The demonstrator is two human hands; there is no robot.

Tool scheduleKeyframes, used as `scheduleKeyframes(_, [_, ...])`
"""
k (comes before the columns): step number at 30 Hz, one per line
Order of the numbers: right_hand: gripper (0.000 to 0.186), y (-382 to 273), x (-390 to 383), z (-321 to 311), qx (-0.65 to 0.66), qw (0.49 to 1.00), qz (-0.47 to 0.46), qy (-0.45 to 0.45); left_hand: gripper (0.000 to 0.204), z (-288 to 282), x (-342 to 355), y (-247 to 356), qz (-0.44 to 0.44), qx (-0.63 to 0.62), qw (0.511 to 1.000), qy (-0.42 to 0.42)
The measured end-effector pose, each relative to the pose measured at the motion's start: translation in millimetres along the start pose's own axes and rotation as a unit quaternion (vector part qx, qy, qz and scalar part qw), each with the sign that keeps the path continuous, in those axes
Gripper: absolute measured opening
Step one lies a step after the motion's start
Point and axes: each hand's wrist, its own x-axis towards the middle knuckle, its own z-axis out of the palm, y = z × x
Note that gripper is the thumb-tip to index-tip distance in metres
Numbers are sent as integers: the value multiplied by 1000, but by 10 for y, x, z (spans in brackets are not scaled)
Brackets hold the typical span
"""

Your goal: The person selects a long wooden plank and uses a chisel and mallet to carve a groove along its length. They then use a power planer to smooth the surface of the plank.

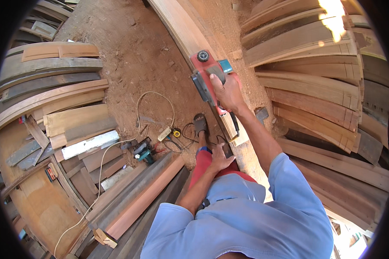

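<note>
My right hand point(227, 92) grips the rear handle of a red and black electric hand planer point(202, 71). The planer has a round dark front knob and a teal part on its right side. It sits on a long, pale wooden board point(177, 23) that runs away from me. A black power cord point(235, 123) hangs from the planer's rear, beside the board's near end. Close to that end, my left hand point(222, 158) is low in front of my shorts with its fingers bent. The black cord loops just above it; whatever those fingers hold is hidden.
Stacked planks point(315, 86) line the right side, and more planks point(52, 64) lie on the left. A teal power tool point(143, 154), a yellow tape measure point(176, 132) and a pale extension cord point(138, 108) are on the dusty ground near my sandalled foot point(199, 124).
</note>
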Motion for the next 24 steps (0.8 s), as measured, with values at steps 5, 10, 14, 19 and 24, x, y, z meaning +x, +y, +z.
scheduleKeyframes(5, [60,63,112,92,3,998,-48,39,95,-41,162,-15,7,-64,998,-15])
scheduleKeyframes(10, [62,-59,234,81,20,999,-42,19,97,-53,304,-70,-12,-183,981,-64])
scheduleKeyframes(14, [63,-76,383,109,25,998,-54,26,78,-279,376,53,29,-73,994,-79])
scheduleKeyframes(19, [64,-203,537,164,36,998,-44,26,38,-176,383,-102,163,107,980,-27])
scheduleKeyframes(24, [67,-246,748,211,10,999,-31,20,26,-303,327,-215,-44,-116,988,-91])
